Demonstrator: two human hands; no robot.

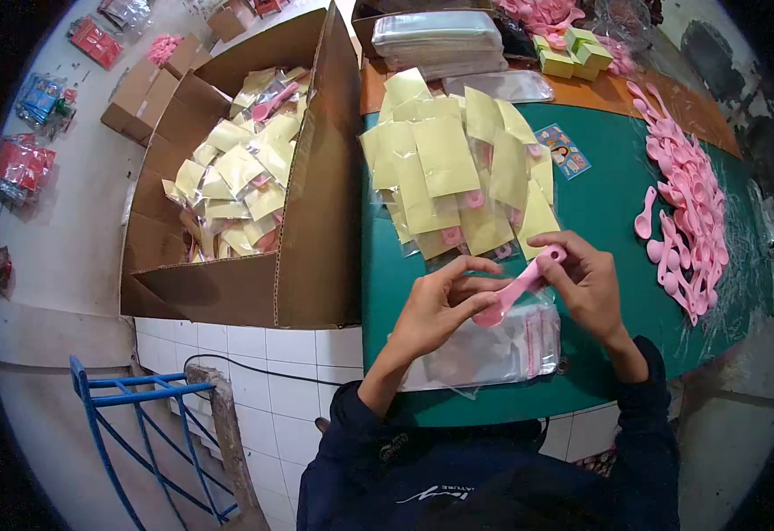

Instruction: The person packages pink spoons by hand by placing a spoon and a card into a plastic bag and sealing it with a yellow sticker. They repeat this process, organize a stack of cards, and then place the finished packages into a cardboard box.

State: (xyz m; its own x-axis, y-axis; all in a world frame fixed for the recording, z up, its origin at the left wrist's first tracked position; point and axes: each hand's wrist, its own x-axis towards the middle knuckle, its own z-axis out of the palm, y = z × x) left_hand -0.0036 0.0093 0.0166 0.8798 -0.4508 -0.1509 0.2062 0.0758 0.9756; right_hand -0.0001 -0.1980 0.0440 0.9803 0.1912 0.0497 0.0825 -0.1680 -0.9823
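Note:
A pink spoon (519,290) is held slantwise above the green table, with a hole at its handle end. My right hand (589,281) pinches that handle end between thumb and fingers. At the lower, bowl end, my left hand (444,310) has its thumb and fingers closed around the spoon. Clear plastic bags (493,350) with a red-striped edge lie beneath both hands. Just beyond them is a pile of clear packets with yellow cards (444,155), and pink pieces show through some of these.
Many loose pink spoons (688,208) lie on the table's right side. A large cardboard box (325,195) of similar packets stands at left. Stacked clear bags (440,40) and yellow card blocks (573,55) sit at the back. A blue metal frame (130,389) stands lower left.

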